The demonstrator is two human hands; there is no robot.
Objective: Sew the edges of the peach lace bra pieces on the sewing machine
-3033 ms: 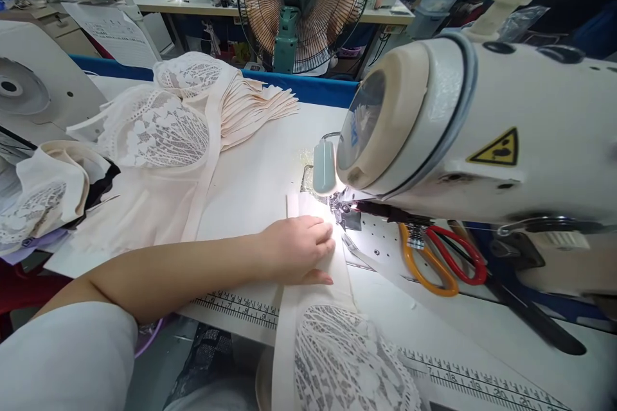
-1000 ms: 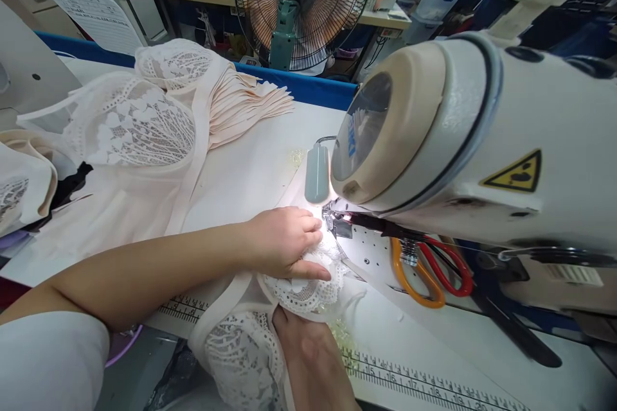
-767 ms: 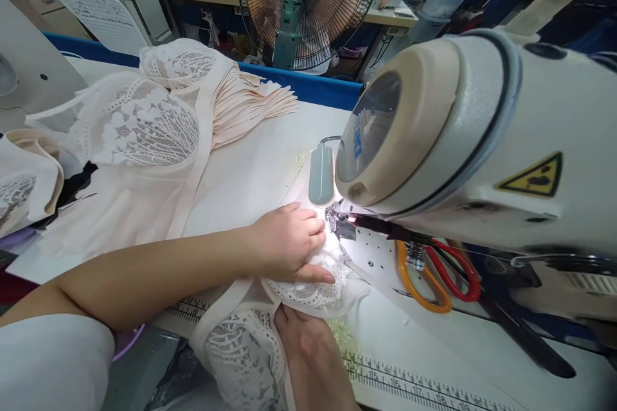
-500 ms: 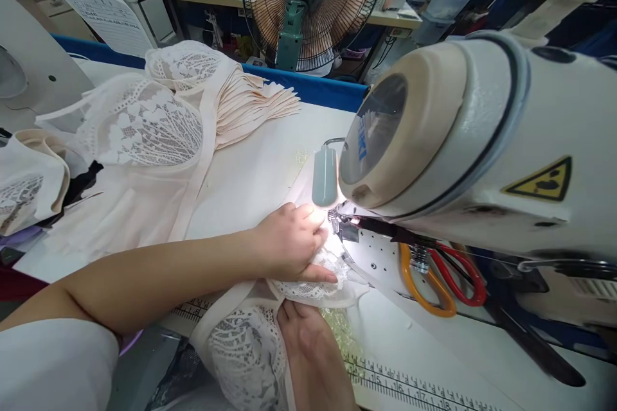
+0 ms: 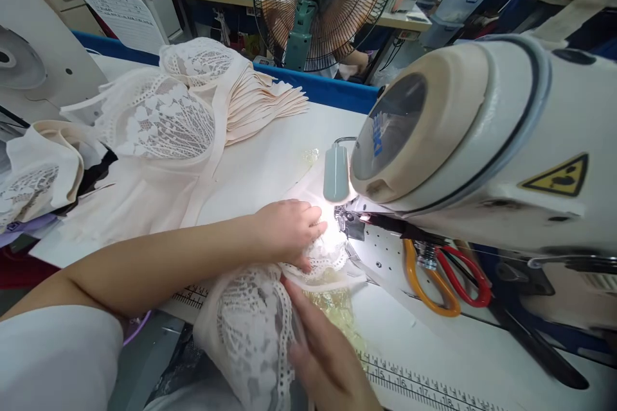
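A pale lace bra point(image 5: 253, 327) runs from the table's front edge up to the sewing machine's presser foot point(image 5: 351, 225). My left hand point(image 5: 289, 231) lies on its upper part beside the foot, fingers bent and pressed onto the fabric, thumb pointing toward me. Lower down, my right hand point(image 5: 328, 347) grips the edge of the nearer lace cup; its thumb is a little blurred and some fingers are under the fabric. Bright lamp light washes out the cloth around the needle. The sewing machine point(image 5: 463, 122) fills the right side.
Orange-handled scissors point(image 5: 431, 282) and red-handled scissors point(image 5: 470, 276) lie beneath the machine arm. More lace bras point(image 5: 164, 122) are heaped at the left. A printed ruler point(image 5: 414, 385) lines the front edge. A large fan point(image 5: 328, 6) stands behind the table, with part of a person beyond it.
My left hand has drawn its fingers in on the fabric. My right hand has turned, its thumb now over the nearer cup, which is lifted and rotated. The view has shifted slightly.
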